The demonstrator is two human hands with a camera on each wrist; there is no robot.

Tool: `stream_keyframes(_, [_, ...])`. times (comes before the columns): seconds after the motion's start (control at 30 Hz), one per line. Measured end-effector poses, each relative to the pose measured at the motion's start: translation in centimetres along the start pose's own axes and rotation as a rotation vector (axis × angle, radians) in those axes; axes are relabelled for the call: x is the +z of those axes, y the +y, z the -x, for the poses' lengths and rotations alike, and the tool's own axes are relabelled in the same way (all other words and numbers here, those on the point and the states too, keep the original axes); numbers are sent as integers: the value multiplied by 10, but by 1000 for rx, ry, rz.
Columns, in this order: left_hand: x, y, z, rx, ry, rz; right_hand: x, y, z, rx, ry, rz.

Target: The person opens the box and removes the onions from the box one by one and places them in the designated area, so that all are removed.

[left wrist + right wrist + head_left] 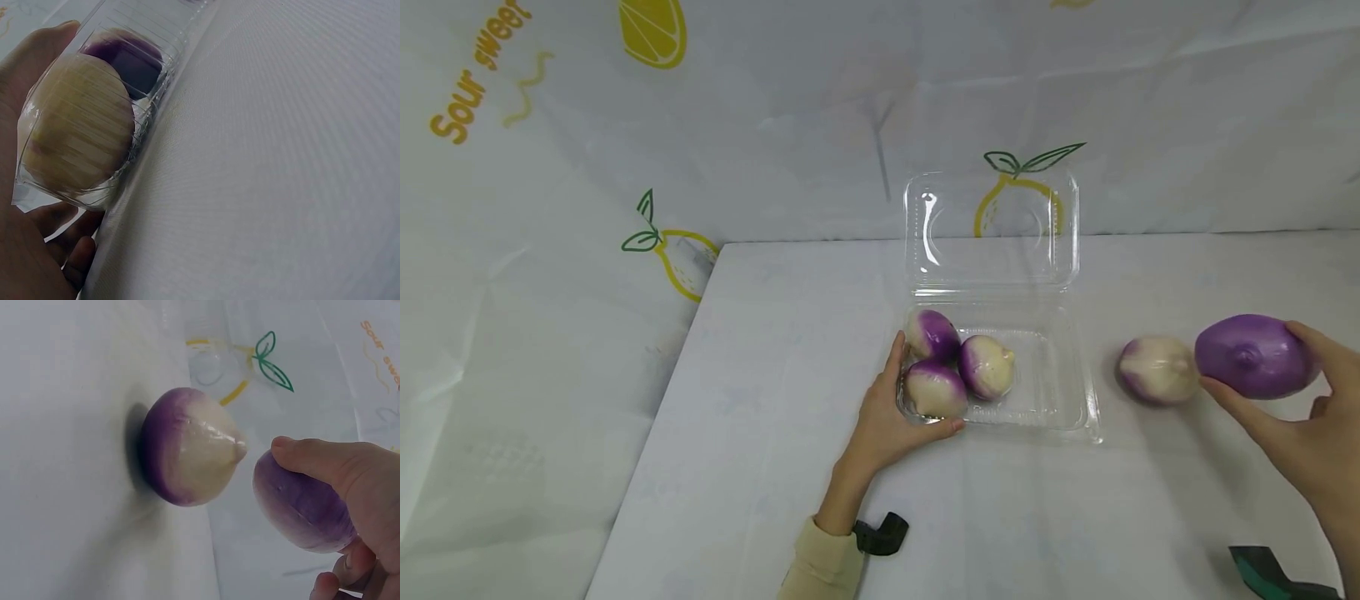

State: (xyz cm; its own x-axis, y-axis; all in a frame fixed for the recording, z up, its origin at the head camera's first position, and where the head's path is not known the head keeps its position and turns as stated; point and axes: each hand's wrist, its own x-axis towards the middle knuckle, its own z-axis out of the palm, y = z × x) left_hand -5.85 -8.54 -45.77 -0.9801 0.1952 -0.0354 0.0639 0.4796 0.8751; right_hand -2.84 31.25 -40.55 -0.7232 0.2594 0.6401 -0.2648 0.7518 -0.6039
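A clear plastic clamshell box (1045, 408) stands on the white table with its lid (992, 233) raised at the back. Three purple-and-white turnips (988, 367) fill its left part. My left hand (883, 417) grips the box's front left corner, thumb along the front and fingers on the left side; one pale turnip (81, 125) shows through the wall in the left wrist view. At the right, my right hand (1311, 425) holds another turnip (1255, 357), purple side showing, between thumb and fingers above the table. Just left of it a turnip (190, 447) lies on the table.
The white tabletop (737, 358) runs back to a pale cloth wall (790, 150) printed with lemons and lettering. Dark straps (882, 534) sit at both wrists. The box's right part holds no turnip.
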Motion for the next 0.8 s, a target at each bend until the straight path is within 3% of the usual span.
stream_keyframes(0.17, [0, 1, 0, 4, -5, 10, -3, 14, 6, 61, -3, 6])
stream_keyframes(0.47, [0, 1, 1, 7, -2, 11, -4, 38, 17, 199, -81, 70])
stream_keyframes(0.67, [0, 1, 1, 15, -3, 21, -2, 43, 18, 162, -145, 92])
stream_keyframes(0.8, [0, 1, 1, 17, -2, 23, -3, 40, 18, 216, -207, 155])
